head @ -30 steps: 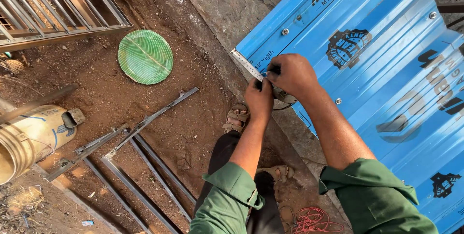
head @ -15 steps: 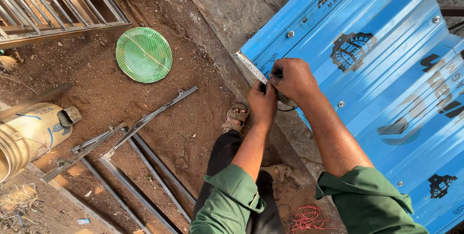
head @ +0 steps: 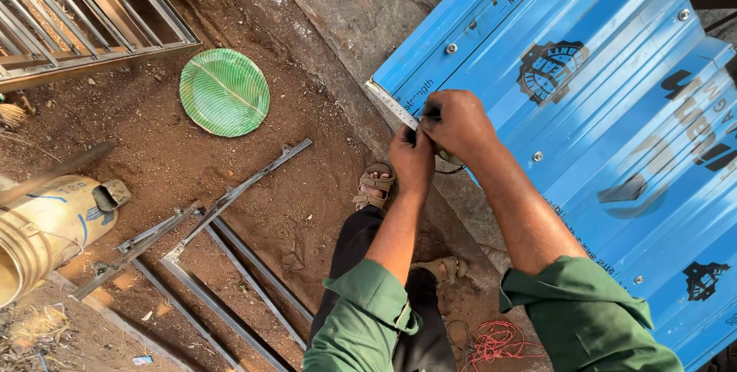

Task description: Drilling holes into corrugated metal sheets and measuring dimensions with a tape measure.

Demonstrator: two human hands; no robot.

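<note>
Looks like the measuring/marking step on the blue roofing sheet [head: 583,134]. Both hands are bunched together right at the sheet's near edge, w/ a tape measure [head: 390,103] laid along that edge. The visible strip of tape runs from the sheet's corner at upper left down-right to the hands, so its long axis follows the edge diagonally, free end pointing up-left toward the corner.

Left hand [head: 412,158] is curled nearly closed, fingertips pinching the tape down against the edge. Right hand [head: 458,122] is also closed, fingers wrapped round something small and dark at the tape. Prob a marker or the tape's case, can't tell which. There's a dark cord or loop hanging just under the hands too.

Sheet itself lies tilted across the right side of the view, ribs running roughly upper left to lower right, over the stone ledge [head: 338,3].

Next move imo needs the left hand holding the tape flat and dead still while the right sets its mark right at the edge, bc any slip skews the reading.

Other stuff: green plate [head: 224,92] on the dirt, metal bars [head: 223,211] well off to the left.
</note>
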